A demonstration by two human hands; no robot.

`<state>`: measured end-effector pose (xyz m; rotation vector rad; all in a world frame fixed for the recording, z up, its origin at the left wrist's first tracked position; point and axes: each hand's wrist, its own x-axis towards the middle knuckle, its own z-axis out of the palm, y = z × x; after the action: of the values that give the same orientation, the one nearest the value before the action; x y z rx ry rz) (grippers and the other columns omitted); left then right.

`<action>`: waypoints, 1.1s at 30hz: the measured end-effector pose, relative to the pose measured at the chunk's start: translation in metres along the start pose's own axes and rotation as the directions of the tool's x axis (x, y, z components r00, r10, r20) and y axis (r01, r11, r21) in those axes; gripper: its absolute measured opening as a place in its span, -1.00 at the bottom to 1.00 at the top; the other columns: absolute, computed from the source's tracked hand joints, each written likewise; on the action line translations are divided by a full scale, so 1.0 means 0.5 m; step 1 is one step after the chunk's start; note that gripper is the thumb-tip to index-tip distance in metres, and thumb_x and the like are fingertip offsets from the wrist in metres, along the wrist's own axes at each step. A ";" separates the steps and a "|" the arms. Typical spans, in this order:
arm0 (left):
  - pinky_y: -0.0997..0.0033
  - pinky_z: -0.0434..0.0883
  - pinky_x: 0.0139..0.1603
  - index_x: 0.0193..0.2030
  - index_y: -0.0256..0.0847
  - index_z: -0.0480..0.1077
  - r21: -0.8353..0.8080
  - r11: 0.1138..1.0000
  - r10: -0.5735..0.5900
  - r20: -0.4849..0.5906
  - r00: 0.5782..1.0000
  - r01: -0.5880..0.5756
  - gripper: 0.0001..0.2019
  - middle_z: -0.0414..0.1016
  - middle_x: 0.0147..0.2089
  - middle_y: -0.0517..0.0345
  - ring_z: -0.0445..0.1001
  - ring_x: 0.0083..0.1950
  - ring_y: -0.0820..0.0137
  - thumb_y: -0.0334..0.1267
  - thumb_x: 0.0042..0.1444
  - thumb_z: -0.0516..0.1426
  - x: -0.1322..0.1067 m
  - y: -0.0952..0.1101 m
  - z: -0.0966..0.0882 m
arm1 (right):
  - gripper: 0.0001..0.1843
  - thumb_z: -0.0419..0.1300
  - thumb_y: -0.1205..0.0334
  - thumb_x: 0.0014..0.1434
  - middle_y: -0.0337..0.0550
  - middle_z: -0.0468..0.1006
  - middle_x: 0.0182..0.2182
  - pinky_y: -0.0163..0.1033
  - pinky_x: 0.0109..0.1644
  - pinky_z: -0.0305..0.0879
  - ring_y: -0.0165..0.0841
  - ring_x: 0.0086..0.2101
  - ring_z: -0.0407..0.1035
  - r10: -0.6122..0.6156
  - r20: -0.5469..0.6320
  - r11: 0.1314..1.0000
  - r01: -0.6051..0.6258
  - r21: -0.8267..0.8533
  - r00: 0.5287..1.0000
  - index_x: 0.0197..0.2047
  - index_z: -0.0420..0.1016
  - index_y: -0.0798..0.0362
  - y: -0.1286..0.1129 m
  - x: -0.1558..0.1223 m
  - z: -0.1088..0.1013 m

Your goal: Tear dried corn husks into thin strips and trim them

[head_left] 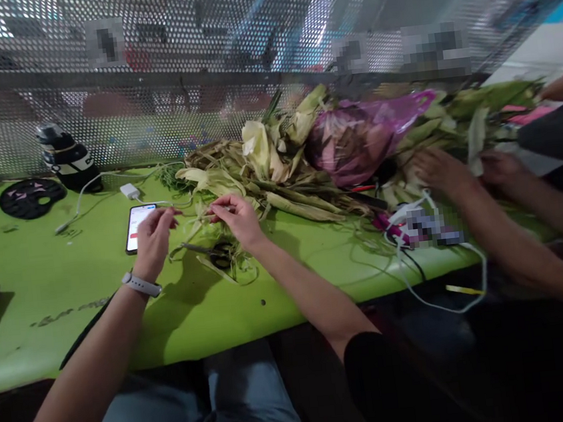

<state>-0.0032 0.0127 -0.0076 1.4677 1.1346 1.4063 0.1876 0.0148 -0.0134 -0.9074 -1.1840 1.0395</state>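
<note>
My left hand (155, 232) is closed in a pinch just over the right edge of a lit phone (134, 238). Facing it, my right hand (238, 219) also pinches with thumb and fingers. A thin pale strip of corn husk (192, 213) seems to run between the two sets of fingertips; its ends are hidden in the fingers. Below the hands lie scissors (222, 255) with dark handles, among loose husk scraps (241, 270). Behind my right hand spreads a heap of dry and greenish corn husks (276, 164).
A pink plastic bag (342, 143) rests on the heap. At left stand a dark bottle (71, 162) and a black flat pad (31, 199); a white charger (129, 191) trails cable. At right, a co-worker's hands (438, 171) handle husks near white cable (403, 272). Perforated metal (168, 41) rises behind the green table (164, 337).
</note>
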 end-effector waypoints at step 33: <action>0.29 0.47 -0.18 -0.20 -0.29 0.56 0.527 0.800 0.267 0.116 0.957 -0.287 -0.76 0.63 -0.22 -0.05 0.54 -0.24 0.28 -0.29 0.08 0.11 -0.012 -0.020 0.018 | -0.67 0.02 0.06 0.34 -0.03 0.50 -0.24 -0.19 -0.08 0.30 -0.28 -0.17 0.37 -0.453 0.443 0.279 0.595 -0.754 0.774 -0.18 0.56 0.04 0.016 -0.042 0.009</action>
<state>0.0050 0.0099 -0.0195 2.1248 1.4116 1.2951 0.1807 -0.0031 -0.0260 -1.0650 -2.0421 -0.1849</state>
